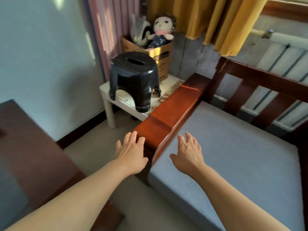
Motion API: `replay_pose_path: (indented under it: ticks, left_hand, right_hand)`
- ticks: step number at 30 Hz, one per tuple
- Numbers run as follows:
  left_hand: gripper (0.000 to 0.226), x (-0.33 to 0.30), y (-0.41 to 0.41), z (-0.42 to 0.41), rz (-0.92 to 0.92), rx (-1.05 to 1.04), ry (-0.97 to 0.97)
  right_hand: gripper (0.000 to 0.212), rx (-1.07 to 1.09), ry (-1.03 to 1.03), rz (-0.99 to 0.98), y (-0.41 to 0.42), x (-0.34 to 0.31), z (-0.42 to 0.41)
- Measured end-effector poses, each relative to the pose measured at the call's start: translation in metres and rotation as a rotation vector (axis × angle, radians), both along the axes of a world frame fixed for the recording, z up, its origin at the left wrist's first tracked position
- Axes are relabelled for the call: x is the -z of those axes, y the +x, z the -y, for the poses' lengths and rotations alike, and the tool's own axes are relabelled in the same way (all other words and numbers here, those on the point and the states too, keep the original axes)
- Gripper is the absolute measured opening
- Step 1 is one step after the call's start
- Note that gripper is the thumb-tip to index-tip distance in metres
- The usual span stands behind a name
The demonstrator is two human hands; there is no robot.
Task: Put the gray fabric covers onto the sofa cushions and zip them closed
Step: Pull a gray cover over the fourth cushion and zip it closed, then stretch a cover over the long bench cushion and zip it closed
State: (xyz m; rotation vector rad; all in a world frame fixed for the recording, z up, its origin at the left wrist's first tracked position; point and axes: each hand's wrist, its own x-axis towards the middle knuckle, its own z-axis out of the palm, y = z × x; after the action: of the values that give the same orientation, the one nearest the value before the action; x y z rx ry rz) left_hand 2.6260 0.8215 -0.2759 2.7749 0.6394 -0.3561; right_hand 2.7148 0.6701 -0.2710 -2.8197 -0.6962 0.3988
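I count two hands of mine, the left hand (130,151) and the right hand (187,151), with all five fingers (180,139) showing on each. One gray covered cushion (233,155) lies on one wooden sofa frame (166,114). One small white bench (115,104) carries one black plastic stool (133,79) and one cardboard box (162,64). The box holds two soft toys: one doll (162,29) and one gray plush animal (139,30). Two curtains hang behind, one pink striped curtain (106,25) and one mustard curtain (216,17). One white radiator (283,64) stands behind the sofa's back rails.
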Motion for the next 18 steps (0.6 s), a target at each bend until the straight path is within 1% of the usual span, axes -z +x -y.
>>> replay_pose_path:
  ticks: [3,7,11,18]
  left_hand:
    - [0.070,-0.007,-0.047,-0.016,-0.004,-0.115,0.008]
    - [0.069,-0.010,-0.110,-0.041,0.004,-0.263,0.042]
    - [0.072,0.001,-0.173,-0.062,-0.008,-0.412,0.062]
    - [0.072,0.028,-0.285,-0.089,-0.096,-0.627,0.048]
  right_hand:
    - [0.063,-0.142,0.019,0.033,-0.025,-0.013,-0.024]
    - [0.069,-0.287,0.016,0.038,-0.059,-0.017,-0.062]
    - [0.074,-0.427,0.006,0.003,-0.105,-0.003,-0.100]
    - [0.075,-0.683,0.004,-0.056,-0.201,0.026,-0.162]
